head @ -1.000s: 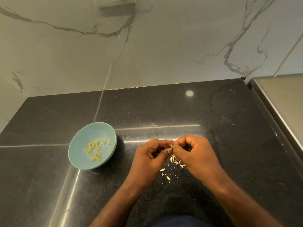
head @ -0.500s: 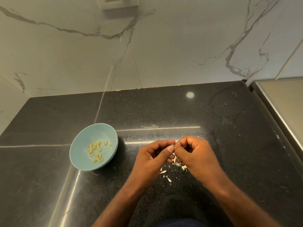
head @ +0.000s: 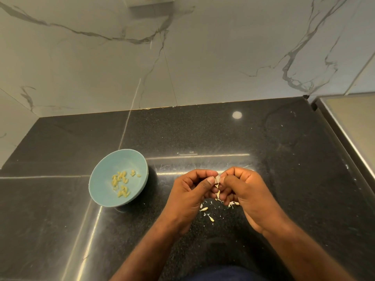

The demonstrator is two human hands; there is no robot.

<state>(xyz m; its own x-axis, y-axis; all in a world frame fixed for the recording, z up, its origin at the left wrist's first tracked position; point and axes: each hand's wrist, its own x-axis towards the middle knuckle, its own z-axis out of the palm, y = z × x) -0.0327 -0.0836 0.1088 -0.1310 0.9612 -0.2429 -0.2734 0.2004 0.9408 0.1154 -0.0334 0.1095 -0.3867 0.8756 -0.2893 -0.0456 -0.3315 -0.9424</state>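
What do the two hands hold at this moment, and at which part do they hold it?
The left hand and the right hand pinch one small pale piece, each from its own side. What the piece is cannot be told.

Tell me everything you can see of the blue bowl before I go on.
The blue bowl is small, round and shallow, matte light blue; its material is unclear. It stands upright on the black stone counter, left of the left hand and apart from it. Inside lies a loose scatter of small pale yellow kernels, covering only part of the bottom. Nothing else touches it.
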